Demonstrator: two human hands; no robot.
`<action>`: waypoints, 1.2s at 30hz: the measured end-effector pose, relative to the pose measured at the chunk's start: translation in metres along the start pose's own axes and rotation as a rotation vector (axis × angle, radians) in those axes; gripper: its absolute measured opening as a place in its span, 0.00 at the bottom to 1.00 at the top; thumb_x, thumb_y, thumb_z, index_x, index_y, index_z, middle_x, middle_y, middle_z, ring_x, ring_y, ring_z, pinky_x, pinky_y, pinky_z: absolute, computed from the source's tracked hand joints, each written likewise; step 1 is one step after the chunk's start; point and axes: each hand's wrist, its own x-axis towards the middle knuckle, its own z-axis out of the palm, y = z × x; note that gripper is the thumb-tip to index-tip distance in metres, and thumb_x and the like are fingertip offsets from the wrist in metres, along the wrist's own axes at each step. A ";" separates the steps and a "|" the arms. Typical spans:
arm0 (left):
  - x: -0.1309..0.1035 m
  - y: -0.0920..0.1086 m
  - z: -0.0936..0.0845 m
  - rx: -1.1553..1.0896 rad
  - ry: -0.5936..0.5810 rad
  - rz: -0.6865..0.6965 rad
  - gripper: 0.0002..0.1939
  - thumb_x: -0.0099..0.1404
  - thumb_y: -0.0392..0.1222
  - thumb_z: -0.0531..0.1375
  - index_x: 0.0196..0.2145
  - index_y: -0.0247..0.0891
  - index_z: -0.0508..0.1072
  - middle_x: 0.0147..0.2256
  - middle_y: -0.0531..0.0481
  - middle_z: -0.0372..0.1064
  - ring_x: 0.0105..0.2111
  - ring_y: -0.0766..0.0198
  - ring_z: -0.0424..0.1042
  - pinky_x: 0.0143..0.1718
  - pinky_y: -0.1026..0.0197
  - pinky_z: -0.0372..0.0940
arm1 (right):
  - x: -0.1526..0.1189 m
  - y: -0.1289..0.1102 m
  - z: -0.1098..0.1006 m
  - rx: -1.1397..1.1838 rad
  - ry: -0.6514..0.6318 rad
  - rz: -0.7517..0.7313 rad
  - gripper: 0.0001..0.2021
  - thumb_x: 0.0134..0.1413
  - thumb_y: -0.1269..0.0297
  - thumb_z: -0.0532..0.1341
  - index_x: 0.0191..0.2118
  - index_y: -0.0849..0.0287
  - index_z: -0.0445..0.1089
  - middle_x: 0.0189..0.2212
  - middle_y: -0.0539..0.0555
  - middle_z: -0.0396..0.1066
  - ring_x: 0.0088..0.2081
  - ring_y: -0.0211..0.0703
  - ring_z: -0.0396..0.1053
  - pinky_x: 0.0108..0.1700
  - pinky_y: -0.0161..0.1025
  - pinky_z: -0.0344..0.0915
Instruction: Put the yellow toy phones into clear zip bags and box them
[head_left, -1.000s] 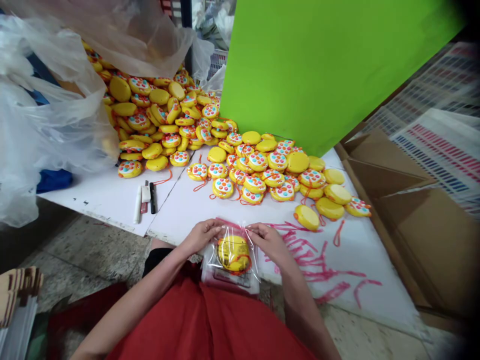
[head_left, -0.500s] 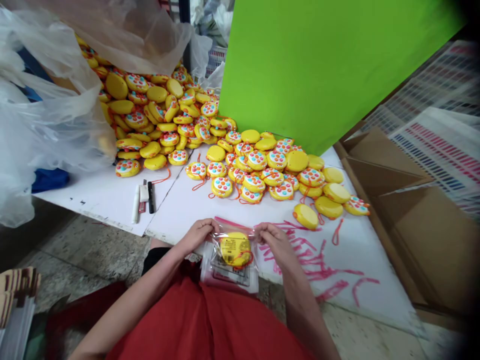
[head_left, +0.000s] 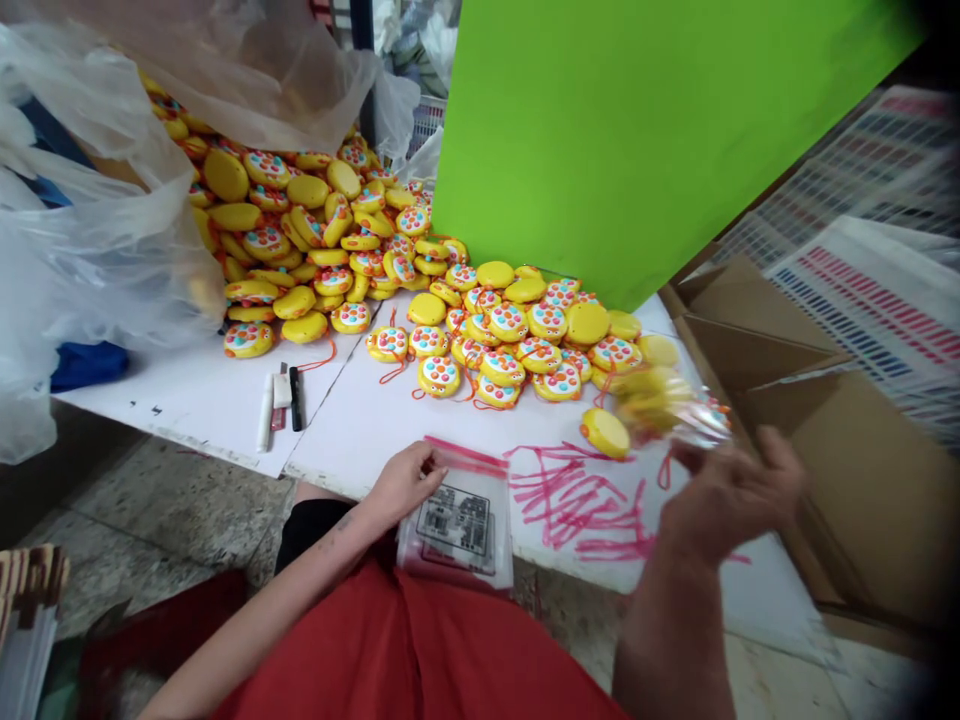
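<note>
Before me lies a stack of clear zip bags [head_left: 491, 500] with black print and a pink seal strip, at the table's front edge. My left hand [head_left: 409, 482] has its fingers closed at the upper left corner of the top bag. Off to the right, my right hand [head_left: 724, 495] is blurred by motion. At its fingertips is a clear bag holding a yellow toy [head_left: 652, 400], smeared too, in front of the loose toys. Those toys [head_left: 508, 322] are round and yellow, with coloured dots and orange cords; some lie face down.
A large heap of the same toys [head_left: 307, 190] spills from a translucent plastic sack [head_left: 112, 240] at left. Markers [head_left: 297, 400] lie on the white table. Pink strips [head_left: 570, 490] are scattered at right. A green panel [head_left: 600, 130] stands behind, and an open cardboard box [head_left: 862, 480] is at right.
The bagged toy has left the stack and moved right with my right hand. My left hand stays by the stack, where the printed top bag now shows uncovered.
</note>
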 end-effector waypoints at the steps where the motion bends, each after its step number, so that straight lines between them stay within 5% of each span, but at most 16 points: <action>1: 0.000 0.003 0.002 0.121 0.004 0.042 0.05 0.61 0.40 0.54 0.32 0.36 0.66 0.33 0.49 0.66 0.30 0.65 0.65 0.32 0.63 0.61 | 0.010 0.005 -0.004 -0.039 0.101 -0.065 0.25 0.58 0.58 0.47 0.60 0.55 0.47 0.47 0.61 0.66 0.38 0.50 0.70 0.37 0.48 0.67; 3: 0.001 0.008 0.007 0.342 -0.014 0.080 0.05 0.63 0.40 0.54 0.36 0.37 0.66 0.39 0.46 0.65 0.34 0.63 0.66 0.34 0.61 0.62 | 0.026 0.018 -0.007 -0.137 0.130 -0.154 0.24 0.58 0.58 0.45 0.60 0.57 0.48 0.48 0.64 0.65 0.42 0.54 0.69 0.39 0.50 0.67; 9: 0.005 0.009 0.027 0.745 -0.032 0.120 0.10 0.63 0.41 0.57 0.42 0.38 0.64 0.43 0.42 0.63 0.38 0.57 0.67 0.31 0.60 0.62 | 0.037 0.072 0.021 -0.620 -0.338 0.088 0.35 0.49 0.46 0.54 0.58 0.67 0.57 0.48 0.70 0.65 0.47 0.62 0.65 0.46 0.54 0.62; 12: 0.005 0.007 0.031 0.812 -0.036 0.161 0.09 0.63 0.41 0.57 0.41 0.38 0.65 0.39 0.44 0.64 0.37 0.56 0.67 0.31 0.59 0.61 | 0.030 0.079 0.034 -0.833 -0.464 0.184 0.37 0.49 0.41 0.52 0.60 0.61 0.56 0.46 0.69 0.66 0.49 0.67 0.62 0.48 0.63 0.56; 15: 0.006 0.007 0.029 0.857 -0.030 0.215 0.09 0.62 0.43 0.58 0.40 0.38 0.66 0.37 0.44 0.65 0.38 0.54 0.65 0.35 0.55 0.61 | 0.017 0.071 0.041 -0.879 -0.459 0.082 0.37 0.49 0.41 0.53 0.61 0.59 0.55 0.48 0.70 0.64 0.50 0.70 0.60 0.48 0.66 0.53; 22: 0.007 0.005 0.029 0.820 0.011 0.419 0.04 0.66 0.38 0.53 0.37 0.36 0.66 0.38 0.44 0.64 0.43 0.55 0.61 0.49 0.48 0.56 | -0.012 0.049 0.052 -0.461 -0.525 -0.158 0.38 0.45 0.52 0.60 0.62 0.62 0.53 0.53 0.66 0.56 0.54 0.57 0.56 0.52 0.49 0.58; 26: 0.004 -0.003 0.031 0.665 0.009 0.507 0.08 0.68 0.34 0.47 0.36 0.36 0.66 0.36 0.45 0.64 0.40 0.58 0.62 0.50 0.50 0.56 | -0.023 0.030 0.055 -0.040 -0.578 -0.015 0.39 0.44 0.55 0.63 0.62 0.59 0.50 0.49 0.61 0.64 0.48 0.50 0.64 0.49 0.48 0.64; 29: 0.001 -0.010 0.032 0.523 0.069 0.441 0.11 0.68 0.37 0.48 0.46 0.34 0.64 0.38 0.43 0.65 0.41 0.56 0.62 0.45 0.51 0.60 | -0.030 0.011 0.048 0.233 -0.773 0.099 0.35 0.42 0.57 0.66 0.59 0.57 0.58 0.46 0.59 0.68 0.45 0.48 0.68 0.45 0.47 0.67; 32: 0.001 -0.013 0.033 0.418 0.141 0.357 0.24 0.67 0.43 0.51 0.58 0.32 0.52 0.40 0.42 0.65 0.41 0.56 0.63 0.44 0.51 0.60 | -0.036 -0.007 0.037 0.318 -1.036 0.130 0.25 0.41 0.61 0.68 0.49 0.56 0.68 0.46 0.58 0.70 0.46 0.50 0.68 0.48 0.47 0.66; 36: 0.001 -0.011 0.032 0.474 0.090 0.345 0.19 0.68 0.41 0.50 0.55 0.35 0.57 0.42 0.43 0.65 0.41 0.57 0.63 0.45 0.51 0.58 | -0.045 -0.017 0.037 0.420 -1.186 0.195 0.21 0.42 0.63 0.69 0.46 0.55 0.70 0.46 0.56 0.71 0.47 0.49 0.68 0.49 0.46 0.66</action>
